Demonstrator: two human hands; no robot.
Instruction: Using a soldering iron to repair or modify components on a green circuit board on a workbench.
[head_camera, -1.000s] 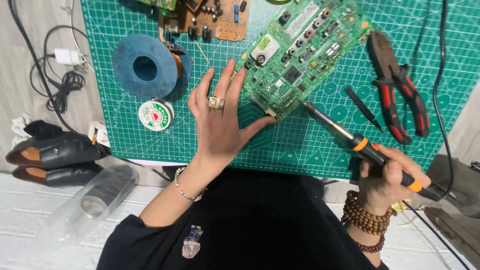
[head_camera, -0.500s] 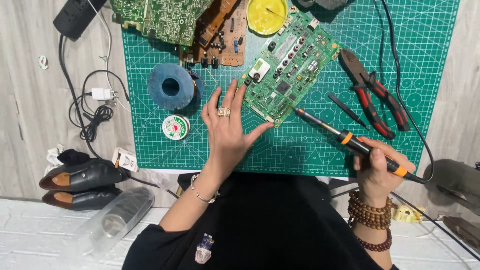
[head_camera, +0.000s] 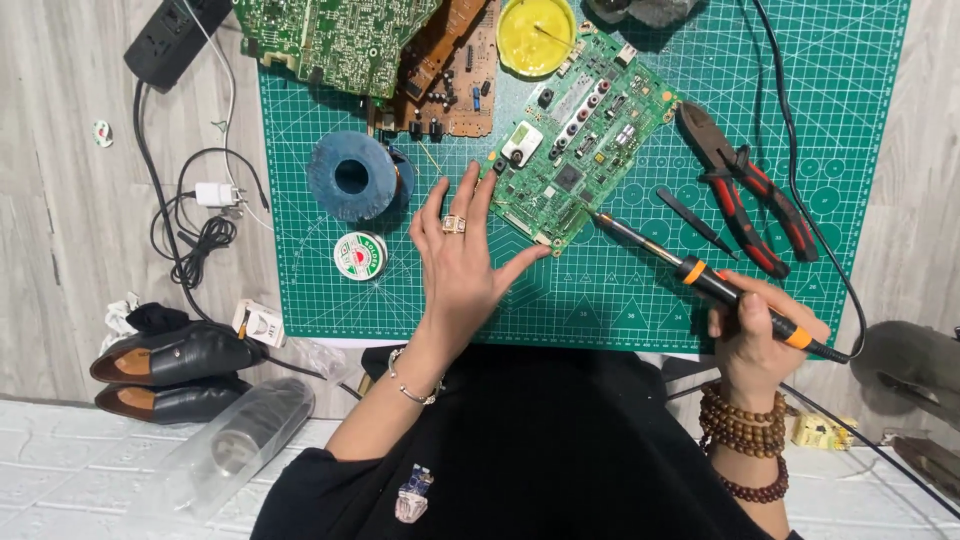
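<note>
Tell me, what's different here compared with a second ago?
Mostly the head camera's framing shifted: more of the far end of the green cutting mat shows, including the yellow tin and a second board. The left hand still lies flat against the green circuit board, and the right hand still grips the soldering iron, its tip at the board's near edge. Pliers and solder spool lie unmoved.

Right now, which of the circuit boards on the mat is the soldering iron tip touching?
The tilted green board at mat centre, steadied by the left hand. The other green board and the brown board lie untouched at the mat's top.
</note>
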